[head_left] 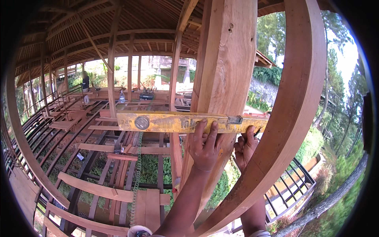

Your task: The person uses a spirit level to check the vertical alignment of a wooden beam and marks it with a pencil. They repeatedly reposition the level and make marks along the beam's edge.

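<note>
Left hand [203, 148] and right hand [245, 148] both grip the lower edge of one long yellow spirit level [169, 121], set across one thick pale-brown wooden post [227, 67]. One curved brown timber [298, 79] crosses before the right forearm. Left of the hands spreads a dark-beamed floor frame [85, 168] bearing brown planks [96, 190], under a slatted wooden roof [152, 17]. Beyond, farther left, are one clear plastic bottle [122, 97] and one dark-blue box [146, 96], contents too small to tell.

Building site: open timber roof [146, 17], bare floor beams [85, 168], loose planks [94, 187] across them.
</note>
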### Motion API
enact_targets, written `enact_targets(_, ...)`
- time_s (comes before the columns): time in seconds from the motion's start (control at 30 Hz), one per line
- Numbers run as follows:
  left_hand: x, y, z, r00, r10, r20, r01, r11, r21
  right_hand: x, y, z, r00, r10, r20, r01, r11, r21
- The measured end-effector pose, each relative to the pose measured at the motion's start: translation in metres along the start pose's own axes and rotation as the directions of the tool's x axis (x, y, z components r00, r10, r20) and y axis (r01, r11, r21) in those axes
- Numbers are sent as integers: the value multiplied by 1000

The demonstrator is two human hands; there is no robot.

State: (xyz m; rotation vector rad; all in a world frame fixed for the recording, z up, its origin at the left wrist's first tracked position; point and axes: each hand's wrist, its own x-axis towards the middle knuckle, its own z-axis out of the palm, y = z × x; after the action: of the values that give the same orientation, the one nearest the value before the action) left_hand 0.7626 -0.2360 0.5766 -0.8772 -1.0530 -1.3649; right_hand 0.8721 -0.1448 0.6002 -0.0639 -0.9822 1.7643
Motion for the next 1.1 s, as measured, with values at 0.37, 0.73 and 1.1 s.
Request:
enact_targets(0.37, -1, 1, 1, 1000, 5, -13, -5, 1000, 6, -3, -1, -2, 998, 4, 57, -4, 1000, -13)
enact_targets(0.73, 3, 5, -2, 1000, -11, 10, 12, 1000, -9, 1, 1, -5, 999, 6, 45, -8, 999, 44)
enact_targets(1.1, 3, 8, 4, 999, -31, -44, 32, 999, 29, 5, 3, -9, 997, 3, 78, -3, 1000, 0)
